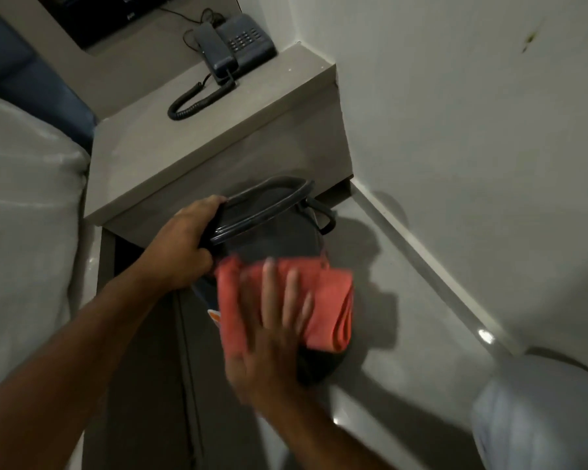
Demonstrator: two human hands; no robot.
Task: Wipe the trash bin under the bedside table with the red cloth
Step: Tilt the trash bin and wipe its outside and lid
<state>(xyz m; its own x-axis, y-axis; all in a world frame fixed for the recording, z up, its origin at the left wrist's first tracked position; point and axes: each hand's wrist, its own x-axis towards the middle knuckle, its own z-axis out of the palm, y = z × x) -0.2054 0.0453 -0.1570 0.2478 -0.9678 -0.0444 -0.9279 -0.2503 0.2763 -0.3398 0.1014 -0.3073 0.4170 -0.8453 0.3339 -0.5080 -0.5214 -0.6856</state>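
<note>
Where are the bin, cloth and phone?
bin [269, 228]: head view, on its dark upper side just under the rim.
cloth [326, 300]: head view, on the folded red part right of the fingers.
phone [248, 39]: head view, on the keypad of the base.

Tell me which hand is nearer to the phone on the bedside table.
Left. The left hand grips the trash bin rim, just below the table edge beneath the phone. The right hand presses the red cloth lower on the bin's side, farther away.
</note>
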